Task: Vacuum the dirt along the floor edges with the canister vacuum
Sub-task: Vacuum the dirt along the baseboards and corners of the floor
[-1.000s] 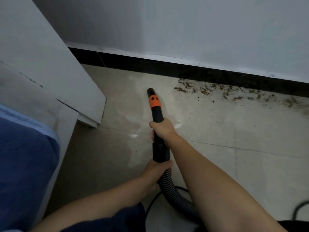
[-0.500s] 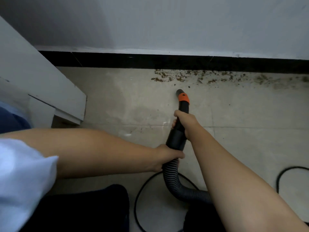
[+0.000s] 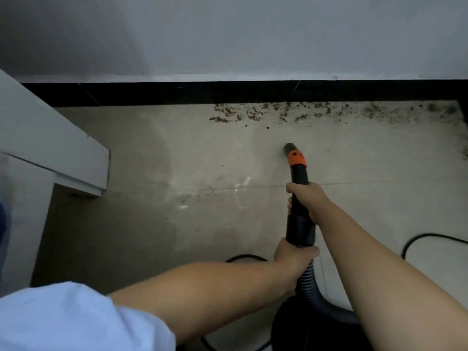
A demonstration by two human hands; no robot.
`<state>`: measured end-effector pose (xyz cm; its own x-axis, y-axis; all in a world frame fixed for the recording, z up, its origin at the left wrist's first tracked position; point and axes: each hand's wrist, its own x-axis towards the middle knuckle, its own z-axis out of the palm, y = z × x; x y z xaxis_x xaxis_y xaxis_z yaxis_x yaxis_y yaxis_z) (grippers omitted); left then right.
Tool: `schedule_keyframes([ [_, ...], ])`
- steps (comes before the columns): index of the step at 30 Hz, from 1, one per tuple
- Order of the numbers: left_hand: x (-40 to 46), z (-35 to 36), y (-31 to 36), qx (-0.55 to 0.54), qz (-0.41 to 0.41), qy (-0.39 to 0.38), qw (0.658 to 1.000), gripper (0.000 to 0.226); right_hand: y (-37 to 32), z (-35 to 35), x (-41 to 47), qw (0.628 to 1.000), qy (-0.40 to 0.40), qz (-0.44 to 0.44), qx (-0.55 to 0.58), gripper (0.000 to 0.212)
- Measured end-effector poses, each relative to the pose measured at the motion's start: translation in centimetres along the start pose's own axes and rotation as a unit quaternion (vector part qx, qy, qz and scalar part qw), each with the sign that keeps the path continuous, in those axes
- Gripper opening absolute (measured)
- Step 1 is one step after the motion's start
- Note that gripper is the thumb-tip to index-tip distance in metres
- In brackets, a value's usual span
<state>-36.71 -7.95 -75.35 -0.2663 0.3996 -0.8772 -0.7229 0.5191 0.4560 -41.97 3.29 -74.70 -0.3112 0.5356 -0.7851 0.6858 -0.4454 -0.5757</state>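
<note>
A black vacuum nozzle with an orange collar points at the tiled floor, its open tip a short way in front of the dirt. Brown dirt lies scattered in a band along the black baseboard. My right hand grips the nozzle tube below the orange collar. My left hand holds the lower black cuff where the ribbed hose begins. The hose bends down to the right behind my right arm.
A white furniture panel juts in from the left. A black power cord loops on the floor at right, and another loop shows behind my left wrist. A dark shape, maybe the canister, sits at the bottom.
The nozzle and both hands have moved to the right along the wall. The view has shifted, so the dirt band now sits directly ahead of the nozzle tip.
</note>
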Motion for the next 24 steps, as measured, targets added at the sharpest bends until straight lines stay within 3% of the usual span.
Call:
schedule_keyframes([
  [8, -0.3, -0.9, -1.6, -0.052, 0.0, 0.005, 0.999, 0.031, 0.7, 1.3, -1.5, 0.996, -0.081, -0.007, -0.034, 0.011],
  [19, 1.9, -4.6, 4.1, -0.008, -0.013, -0.015, 1.0, 0.011, -2.7, 3.5, 1.3, 0.998, -0.041, -0.026, 0.033, 0.011],
  [22, 2.2, -5.2, 3.6, -0.027, -0.014, 0.009, 0.999, 0.007, -3.0, 5.1, 1.3, 0.998, -0.059, -0.034, -0.003, 0.011],
  [24, 2.3, -5.5, 2.9, -0.051, -0.016, 0.026, 0.998, 0.019, -2.9, 6.5, 1.1, 0.996, -0.074, -0.039, -0.037, 0.012],
])
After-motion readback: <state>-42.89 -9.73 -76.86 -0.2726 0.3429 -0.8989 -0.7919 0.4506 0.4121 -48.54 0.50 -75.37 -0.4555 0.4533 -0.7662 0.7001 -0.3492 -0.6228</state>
